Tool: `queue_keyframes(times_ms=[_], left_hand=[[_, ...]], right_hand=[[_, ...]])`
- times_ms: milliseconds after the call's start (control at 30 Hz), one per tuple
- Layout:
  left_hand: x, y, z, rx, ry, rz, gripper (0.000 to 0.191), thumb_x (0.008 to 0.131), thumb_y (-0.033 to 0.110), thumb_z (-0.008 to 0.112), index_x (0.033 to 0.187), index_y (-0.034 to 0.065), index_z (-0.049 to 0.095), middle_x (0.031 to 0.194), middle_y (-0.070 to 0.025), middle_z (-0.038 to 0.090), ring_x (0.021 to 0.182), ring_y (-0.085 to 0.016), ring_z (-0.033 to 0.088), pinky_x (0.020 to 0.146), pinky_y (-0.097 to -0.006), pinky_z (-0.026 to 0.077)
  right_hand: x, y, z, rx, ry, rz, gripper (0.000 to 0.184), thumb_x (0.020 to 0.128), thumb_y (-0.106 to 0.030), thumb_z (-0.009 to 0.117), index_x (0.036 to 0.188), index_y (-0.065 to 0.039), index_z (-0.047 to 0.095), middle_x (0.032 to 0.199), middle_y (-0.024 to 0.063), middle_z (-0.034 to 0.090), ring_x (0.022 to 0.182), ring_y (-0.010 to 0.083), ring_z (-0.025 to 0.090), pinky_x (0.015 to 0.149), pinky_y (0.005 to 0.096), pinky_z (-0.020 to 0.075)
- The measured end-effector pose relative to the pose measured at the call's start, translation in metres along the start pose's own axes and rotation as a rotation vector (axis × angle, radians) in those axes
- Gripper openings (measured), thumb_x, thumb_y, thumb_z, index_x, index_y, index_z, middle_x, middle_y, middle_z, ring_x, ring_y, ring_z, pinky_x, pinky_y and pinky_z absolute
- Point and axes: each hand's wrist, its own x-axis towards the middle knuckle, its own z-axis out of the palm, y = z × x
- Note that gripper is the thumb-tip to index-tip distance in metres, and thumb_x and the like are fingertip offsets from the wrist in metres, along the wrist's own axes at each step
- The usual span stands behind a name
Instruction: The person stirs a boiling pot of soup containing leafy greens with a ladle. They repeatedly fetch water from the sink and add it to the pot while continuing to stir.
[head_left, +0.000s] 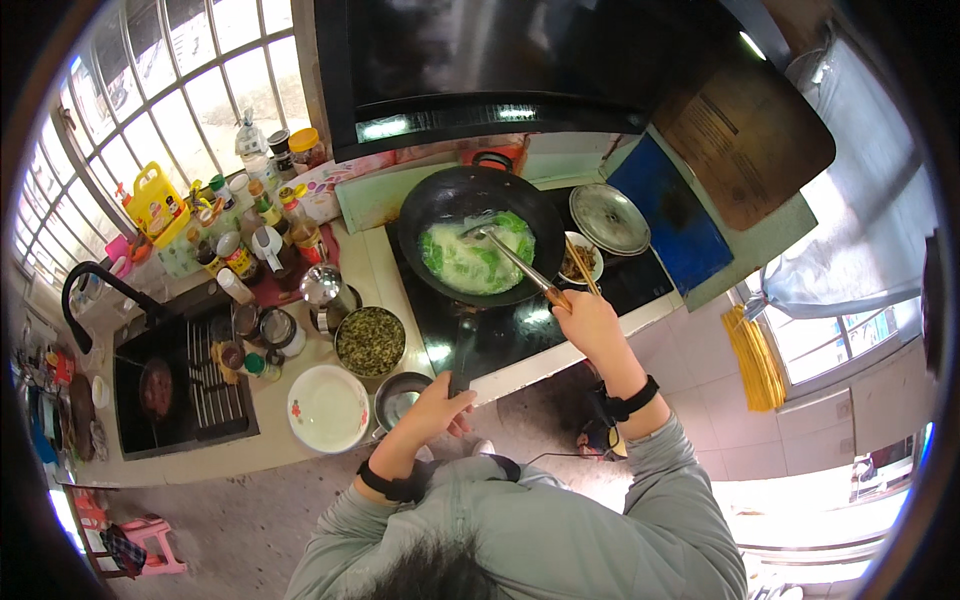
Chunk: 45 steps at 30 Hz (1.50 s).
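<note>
A black wok (480, 180) stands on the black glass cooktop (487, 352), with green leafy pieces in pale, cloudy liquid (480, 262) inside it. My right hand (592, 322) is closed on the wooden handle of a metal ladle (517, 262), whose bowl dips into the liquid. The wok's long handle (465, 349) points towards me, and my left hand (439, 405) is at its end, with the thumb over it; part of the grip is hidden. Right of the wok are a bowl of brown food (581, 259) with wooden chopsticks across it and a glass lid (609, 219).
Left of the cooktop stand a bowl of dark green chopped food (370, 341), a white floral basin (328, 409), a small metal pot (401, 401) and several seasoning bottles (240, 259). A black sink (157, 397) lies further left. The range hood (495, 60) overhangs the wok's back.
</note>
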Motion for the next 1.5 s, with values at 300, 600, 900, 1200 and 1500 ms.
queue_keyframes(times_ms=[300,600,900,1200,1500], left_hand=[[0.002,-0.003,-0.001,-0.001,-0.009,0.015,0.039,0.097,0.022,0.065,0.119,-0.0023,0.045,0.092,-0.0112,0.062,0.060,-0.020,0.067,0.048,-0.0311,0.054],[0.004,-0.005,-0.003,0.020,-0.016,-0.002,0.037,0.098,0.023,0.065,0.120,0.0003,0.047,0.093,-0.0094,0.062,0.063,-0.020,0.066,0.049,-0.0309,0.053],[0.002,-0.004,-0.003,0.033,-0.034,0.040,0.035,0.099,0.026,0.064,0.117,0.0009,0.048,0.092,-0.0078,0.061,0.064,-0.018,0.066,0.050,-0.0300,0.053],[0.005,-0.009,-0.006,0.041,-0.050,0.061,0.042,0.098,0.027,0.065,0.121,0.0000,0.044,0.093,-0.0101,0.062,0.065,-0.019,0.066,0.051,-0.0309,0.054],[0.003,-0.007,-0.006,0.044,-0.053,0.048,0.042,0.098,0.029,0.065,0.120,0.0005,0.044,0.093,-0.0091,0.062,0.066,-0.018,0.065,0.052,-0.0318,0.055]], right_hand=[[-0.022,0.006,-0.054,0.012,-0.044,0.030,0.026,0.086,-0.029,0.069,0.100,-0.007,0.073,0.086,0.0198,0.071,0.084,0.0415,0.068,0.075,0.0499,0.0535],[-0.018,-0.010,-0.128,-0.252,0.278,-0.262,0.025,0.080,-0.017,0.073,0.104,-0.022,0.076,0.079,0.0080,0.064,0.076,0.0316,0.066,0.065,0.0424,0.0512],[0.038,-0.038,-0.179,-0.457,0.168,-0.690,0.027,0.072,-0.005,0.076,0.091,-0.023,0.081,0.074,0.0035,0.062,0.073,0.0262,0.066,0.064,0.0374,0.0506],[0.075,-0.069,-0.205,-0.500,0.001,-0.747,0.036,0.061,-0.003,0.080,0.092,-0.021,0.082,0.080,0.0036,0.068,0.081,0.0273,0.069,0.069,0.0372,0.0540],[0.116,-0.104,-0.166,-0.523,-0.142,-0.804,0.035,0.061,-0.006,0.079,0.094,-0.017,0.081,0.082,0.0067,0.073,0.084,0.0287,0.070,0.072,0.0389,0.0556]])
